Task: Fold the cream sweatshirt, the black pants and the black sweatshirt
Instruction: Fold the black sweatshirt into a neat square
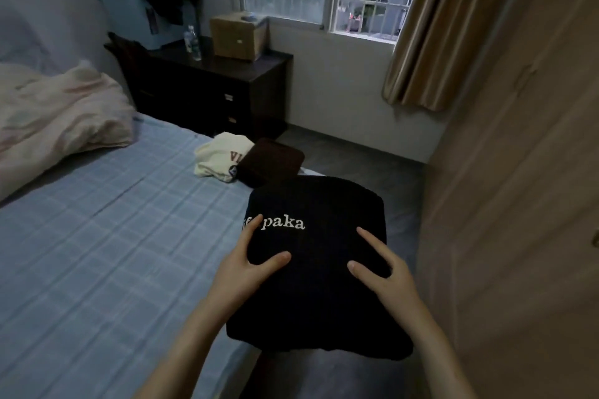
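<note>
The black sweatshirt (317, 269), folded into a thick square with white lettering "paka" on top, hangs partly past the bed's right edge. My left hand (246, 262) grips its left side, thumb and forefinger lying on top. My right hand (382, 266) grips its right side the same way. The other fingers are hidden by the cloth. Farther along the bed lies the folded cream sweatshirt (217, 155) with red letters. The folded black pants (272, 160) touch its right side.
The bed (97, 236) has a blue checked sheet, with a pink duvet (55, 120) bunched at its far left. A dark dresser (210, 91) stands beyond the bed. A wooden wardrobe (518, 204) lines the right, leaving a narrow strip of floor (372, 165).
</note>
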`<state>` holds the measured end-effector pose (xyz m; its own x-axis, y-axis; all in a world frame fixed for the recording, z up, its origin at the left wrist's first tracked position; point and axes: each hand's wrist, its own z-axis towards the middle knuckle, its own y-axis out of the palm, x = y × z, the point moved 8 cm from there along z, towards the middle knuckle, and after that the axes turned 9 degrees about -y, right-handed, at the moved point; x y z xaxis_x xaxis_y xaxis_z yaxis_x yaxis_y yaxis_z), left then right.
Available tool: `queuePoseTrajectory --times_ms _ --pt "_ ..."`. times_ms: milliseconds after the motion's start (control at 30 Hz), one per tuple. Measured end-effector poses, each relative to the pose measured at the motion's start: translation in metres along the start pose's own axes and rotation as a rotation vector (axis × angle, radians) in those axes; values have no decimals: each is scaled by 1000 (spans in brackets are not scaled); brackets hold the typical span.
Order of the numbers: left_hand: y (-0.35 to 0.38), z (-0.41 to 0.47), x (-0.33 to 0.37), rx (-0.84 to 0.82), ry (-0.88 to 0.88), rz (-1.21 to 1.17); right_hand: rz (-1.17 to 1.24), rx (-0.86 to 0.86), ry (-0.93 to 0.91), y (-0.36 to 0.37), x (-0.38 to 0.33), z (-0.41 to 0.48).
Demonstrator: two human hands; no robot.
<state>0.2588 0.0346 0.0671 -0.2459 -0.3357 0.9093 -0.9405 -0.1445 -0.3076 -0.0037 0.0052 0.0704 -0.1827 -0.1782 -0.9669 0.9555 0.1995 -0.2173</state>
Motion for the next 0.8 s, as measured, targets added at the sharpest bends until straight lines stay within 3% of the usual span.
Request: queuePoseTrajectory --times_ms 333,800 --pt "83 128 40 -55 -44 13 27 49 71 -79 65 117" --pt "127 405 149 -69 -4 61 36 114 79 -141 105 389"
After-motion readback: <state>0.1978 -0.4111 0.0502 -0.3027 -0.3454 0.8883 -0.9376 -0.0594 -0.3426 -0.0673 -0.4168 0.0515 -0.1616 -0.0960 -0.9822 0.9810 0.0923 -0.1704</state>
